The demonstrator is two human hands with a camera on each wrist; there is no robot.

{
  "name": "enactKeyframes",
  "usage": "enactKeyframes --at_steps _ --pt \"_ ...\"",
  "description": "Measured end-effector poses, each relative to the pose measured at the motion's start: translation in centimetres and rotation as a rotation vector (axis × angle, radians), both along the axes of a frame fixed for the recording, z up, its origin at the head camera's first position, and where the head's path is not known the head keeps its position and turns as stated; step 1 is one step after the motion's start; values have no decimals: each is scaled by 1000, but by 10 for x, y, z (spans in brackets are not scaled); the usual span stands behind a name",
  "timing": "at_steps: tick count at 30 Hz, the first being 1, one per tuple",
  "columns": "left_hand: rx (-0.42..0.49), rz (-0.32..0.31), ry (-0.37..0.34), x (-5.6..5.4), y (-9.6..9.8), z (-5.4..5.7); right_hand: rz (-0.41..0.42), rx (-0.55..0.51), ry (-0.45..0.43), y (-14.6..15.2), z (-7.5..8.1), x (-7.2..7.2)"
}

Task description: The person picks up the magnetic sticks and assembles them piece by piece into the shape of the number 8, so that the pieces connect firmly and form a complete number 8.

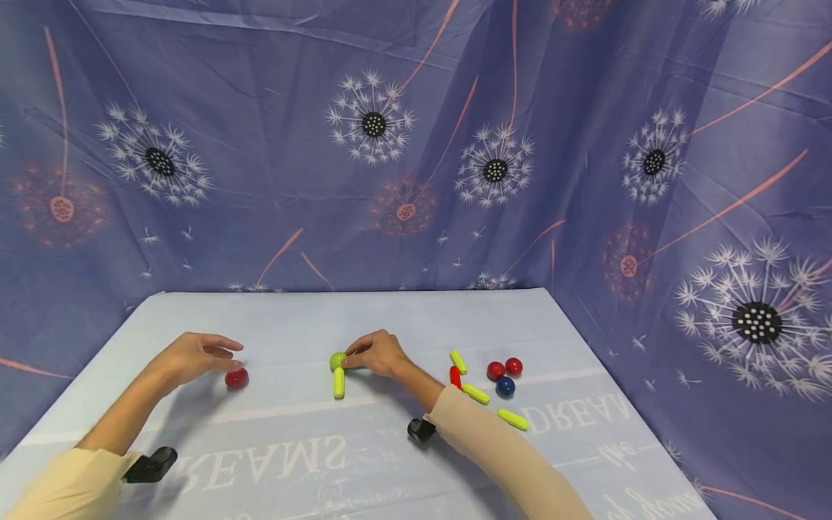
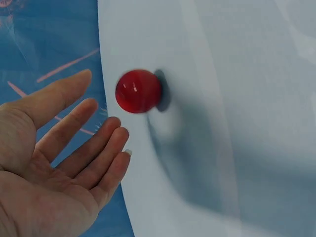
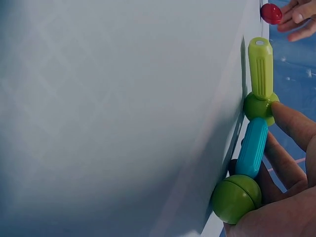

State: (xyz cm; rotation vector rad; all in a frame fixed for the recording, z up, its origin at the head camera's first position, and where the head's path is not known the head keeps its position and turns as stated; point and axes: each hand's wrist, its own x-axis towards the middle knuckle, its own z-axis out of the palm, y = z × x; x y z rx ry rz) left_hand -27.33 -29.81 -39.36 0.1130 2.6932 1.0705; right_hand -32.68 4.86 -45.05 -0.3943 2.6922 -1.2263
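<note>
My left hand (image 1: 195, 357) hovers by a glossy red ball (image 1: 237, 378), its fingers loosely extended; the left wrist view has a gap between the fingertips and that ball. Further right, my right hand (image 1: 380, 354) pinches a ball-and-stick chain. The right wrist view reveals its order: a yellow-green stick (image 3: 261, 69), a green ball (image 3: 256, 106), a teal stick (image 3: 252, 148) and another green ball (image 3: 236, 199). One fingertip touches the upper green ball, and more fingers lie behind the teal stick. From the head, the right hand hides the teal stick.
Right of the right forearm lie several yellow-green sticks (image 1: 513, 419), a red stick (image 1: 455, 376), two red balls (image 1: 496, 370) and a dark blue ball (image 1: 505, 386). A pale cloth with lettering covers the table (image 1: 279, 426). Purple dandelion-print curtains (image 1: 273, 144) hang behind and at the sides.
</note>
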Motion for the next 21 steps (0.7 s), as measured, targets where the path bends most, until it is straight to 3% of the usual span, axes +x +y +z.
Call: enactKeyframes --at_steps 10,17,21 --pt "-14 -38 -44 2 -12 -12 -1 24 4 -2 2 1" --pt "28 -81 36 4 -13 -24 -9 28 6 -2 2 1" --pt "-12 -65 90 4 -12 -28 -7 30 7 -2 2 1"
